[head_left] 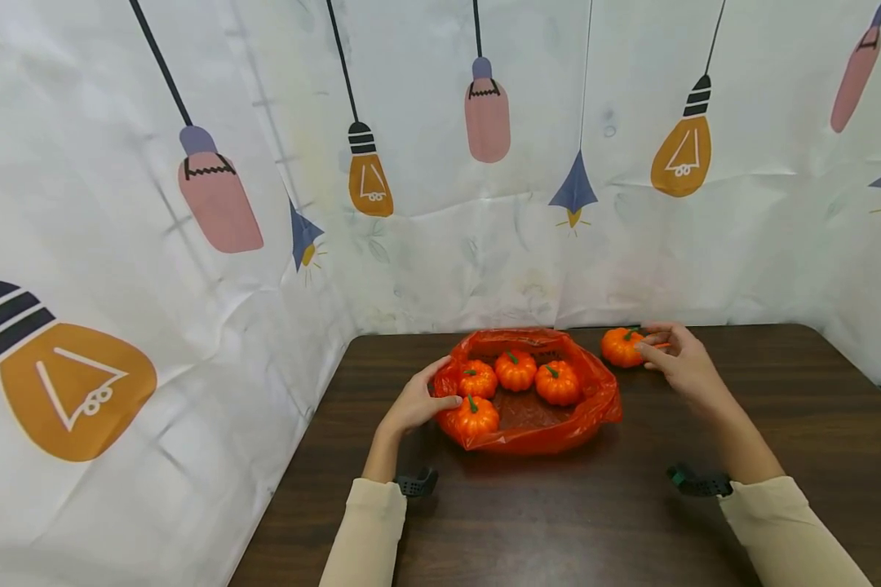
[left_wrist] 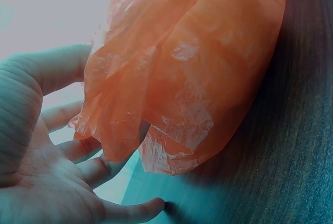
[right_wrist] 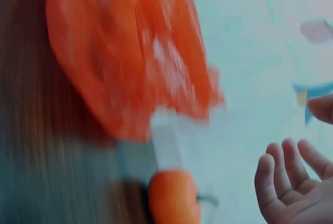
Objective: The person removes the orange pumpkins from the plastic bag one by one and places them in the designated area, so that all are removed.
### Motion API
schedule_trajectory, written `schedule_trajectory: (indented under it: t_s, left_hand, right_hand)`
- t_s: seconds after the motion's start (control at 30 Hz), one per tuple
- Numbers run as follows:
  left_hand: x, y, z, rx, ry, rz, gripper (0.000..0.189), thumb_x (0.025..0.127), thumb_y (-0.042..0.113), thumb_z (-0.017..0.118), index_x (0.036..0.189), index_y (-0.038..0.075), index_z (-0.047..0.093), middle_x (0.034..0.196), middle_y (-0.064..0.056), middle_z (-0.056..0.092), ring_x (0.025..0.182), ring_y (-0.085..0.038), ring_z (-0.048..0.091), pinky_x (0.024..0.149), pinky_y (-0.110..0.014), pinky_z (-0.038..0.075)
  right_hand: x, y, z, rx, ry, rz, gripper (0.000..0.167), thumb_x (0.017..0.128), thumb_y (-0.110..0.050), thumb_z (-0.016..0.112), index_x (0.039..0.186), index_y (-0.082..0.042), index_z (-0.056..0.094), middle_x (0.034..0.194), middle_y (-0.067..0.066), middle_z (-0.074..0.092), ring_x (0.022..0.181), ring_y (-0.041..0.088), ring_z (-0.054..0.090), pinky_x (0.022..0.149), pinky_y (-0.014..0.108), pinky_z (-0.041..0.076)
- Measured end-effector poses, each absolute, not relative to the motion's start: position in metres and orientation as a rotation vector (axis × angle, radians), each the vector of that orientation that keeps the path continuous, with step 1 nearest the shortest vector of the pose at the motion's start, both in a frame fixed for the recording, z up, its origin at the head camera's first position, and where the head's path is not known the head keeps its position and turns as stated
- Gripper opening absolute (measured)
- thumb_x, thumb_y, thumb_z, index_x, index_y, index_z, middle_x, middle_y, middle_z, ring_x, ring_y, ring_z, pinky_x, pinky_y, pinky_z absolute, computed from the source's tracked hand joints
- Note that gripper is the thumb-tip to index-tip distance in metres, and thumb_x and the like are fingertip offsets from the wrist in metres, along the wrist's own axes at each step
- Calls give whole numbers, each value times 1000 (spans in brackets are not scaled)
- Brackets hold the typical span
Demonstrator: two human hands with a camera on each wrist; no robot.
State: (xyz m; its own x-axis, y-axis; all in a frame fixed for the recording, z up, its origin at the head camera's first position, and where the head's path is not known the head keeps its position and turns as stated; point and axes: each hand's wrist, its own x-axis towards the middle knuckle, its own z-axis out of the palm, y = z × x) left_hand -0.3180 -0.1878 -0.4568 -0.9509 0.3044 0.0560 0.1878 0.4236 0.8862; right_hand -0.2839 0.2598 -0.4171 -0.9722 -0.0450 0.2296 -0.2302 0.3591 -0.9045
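A red-orange plastic bag (head_left: 543, 440) sits open-topped on the table with several small orange pumpkins (head_left: 515, 371) with green stems inside. My left hand (head_left: 414, 403) holds the bag's left rim, the thumb reaching over the inner side near the front pumpkin (head_left: 477, 417). The left wrist view shows the crinkled bag edge (left_wrist: 119, 125) between thumb and fingers. Right of the bag, one more pumpkin (head_left: 621, 347) rests on the table. My right hand (head_left: 683, 359) is beside it, fingers spread; in the right wrist view this hand (right_wrist: 294, 182) appears apart from the pumpkin (right_wrist: 174, 198).
The dark wooden table (head_left: 558, 522) runs back to a white sheet (head_left: 440, 269) printed with hanging lamps, which also rises along the left and right sides. A dark band (head_left: 697, 481) is on the right wrist and another (head_left: 416, 483) on the left.
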Motion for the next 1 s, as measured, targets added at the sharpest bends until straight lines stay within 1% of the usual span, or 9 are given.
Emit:
schedule_trajectory:
  t_s: [0.07, 0.13, 0.27, 0.43, 0.53, 0.63, 0.7, 0.83, 1.0]
  left_hand:
    - [-318, -188, -457, 438, 2558, 1564, 81, 86, 18, 81, 158, 19, 42, 160, -12, 43, 140, -35, 49, 114, -55, 44]
    - [-318, -188, -457, 433, 2558, 1562, 81, 86, 18, 81, 158, 20, 42, 160, -12, 43, 140, -36, 49, 113, -55, 45]
    - [-319, -187, -458, 429, 2553, 1565, 81, 87, 18, 80, 158, 20, 41, 161, -12, 42, 140, -36, 49, 113, -55, 45]
    - [-319, -188, -457, 425, 2553, 1551, 80, 88, 19, 78, 158, 19, 40, 160, -13, 43, 139, -36, 50, 112, -55, 46]
    - [-319, -188, -456, 427, 2560, 1534, 78, 90, 20, 77, 158, 19, 40, 159, -15, 43, 138, -37, 51, 112, -55, 46]
    - [-319, -188, -456, 426, 2568, 1522, 77, 90, 19, 77, 158, 20, 41, 159, -14, 43, 138, -37, 51, 112, -55, 46]
    - [-319, -189, -456, 430, 2573, 1525, 76, 91, 18, 76, 158, 19, 41, 159, -15, 43, 138, -37, 51, 112, -56, 46]
    - [-319, -189, -455, 441, 2574, 1533, 75, 91, 16, 75, 158, 18, 41, 160, -16, 43, 139, -38, 50, 113, -57, 45]
    - [-319, -189, -455, 433, 2552, 1562, 74, 91, 12, 74, 158, 16, 41, 161, -17, 41, 140, -40, 49, 113, -58, 44]
  right_hand:
    - [-281, 245, -413, 326, -2472, 1665, 46, 104, -30, 60, 140, -5, 45, 114, -2, 54, 92, 2, 61, 79, 19, 56]
    - [-278, 230, -411, 386, -2491, 1662, 46, 103, -28, 61, 139, -4, 47, 115, 2, 55, 93, 5, 61, 78, 22, 57]
    - [-276, 201, -411, 473, -2529, 1682, 48, 101, -27, 65, 139, -2, 49, 121, 12, 55, 99, 11, 61, 80, 25, 56]
    - [-278, 172, -419, 582, -2539, 1683, 41, 99, -23, 68, 134, -6, 53, 127, 21, 57, 106, 20, 59, 83, 29, 56]
    - [-280, 157, -424, 617, -2545, 1695, 38, 98, -21, 69, 132, -10, 55, 127, 22, 59, 109, 23, 60, 85, 33, 54]
    - [-282, 142, -428, 643, -2593, 1690, 40, 97, -23, 70, 132, -11, 56, 126, 21, 61, 109, 27, 61, 87, 37, 54]
    - [-284, 133, -432, 661, -2646, 1670, 44, 96, -26, 72, 134, -10, 55, 126, 20, 61, 109, 27, 61, 87, 37, 54]
    - [-287, 117, -440, 732, -2730, 1693, 52, 96, -27, 72, 139, -5, 52, 130, 22, 58, 109, 27, 60, 87, 36, 53]
    - [-290, 101, -452, 783, -2760, 1736, 52, 97, -24, 71, 140, -2, 52, 130, 23, 57, 106, 24, 61, 90, 36, 52]
